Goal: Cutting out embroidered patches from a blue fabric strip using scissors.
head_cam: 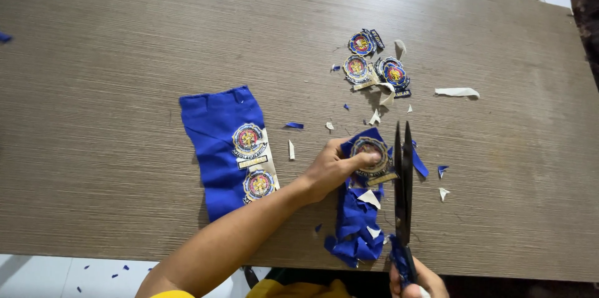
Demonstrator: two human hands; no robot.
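My left hand (334,167) grips a round embroidered badge (369,149) still joined to a strip of blue cloth (355,223) that hangs down toward the table's near edge. My right hand (415,279) holds black scissors (403,179) by blue-wrapped handles; the blades point away from me, nearly closed, just right of the badge. A larger piece of blue cloth (224,148) with two more badges lies flat to the left of my left hand.
Three cut-out badges (374,64) lie in a group farther back on the brown wooden table (112,86). Small blue and cream scraps (457,92) are scattered around them. White tiled floor shows past the near and far edges.
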